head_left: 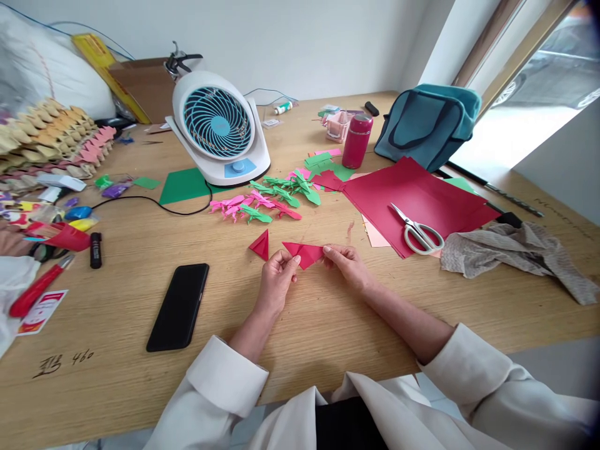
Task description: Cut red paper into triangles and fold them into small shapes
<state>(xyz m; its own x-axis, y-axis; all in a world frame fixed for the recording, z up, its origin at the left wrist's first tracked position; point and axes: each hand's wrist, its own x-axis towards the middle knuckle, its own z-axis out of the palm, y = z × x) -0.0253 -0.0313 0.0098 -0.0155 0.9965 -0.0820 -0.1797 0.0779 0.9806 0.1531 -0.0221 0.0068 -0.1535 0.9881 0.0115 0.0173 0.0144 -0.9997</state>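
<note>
A folded triangle of red paper (307,254) is held just above the wooden table, between my two hands. My left hand (280,275) pinches its left part between thumb and fingers. At the right corner, the thumb and fingers of my right hand (345,262) are closed on the same paper. A second, smaller red folded triangle (260,245) lies on the table just beyond my left hand. Farther back are several folded green pieces (281,190) and pink pieces (239,203).
White scissors (419,234) lie on red sheets (417,194) at the right, beside a crumpled cloth (506,253). A black phone (178,306) is at the left. Behind stand a fan (220,125), a red bottle (357,140) and a teal bag (426,125).
</note>
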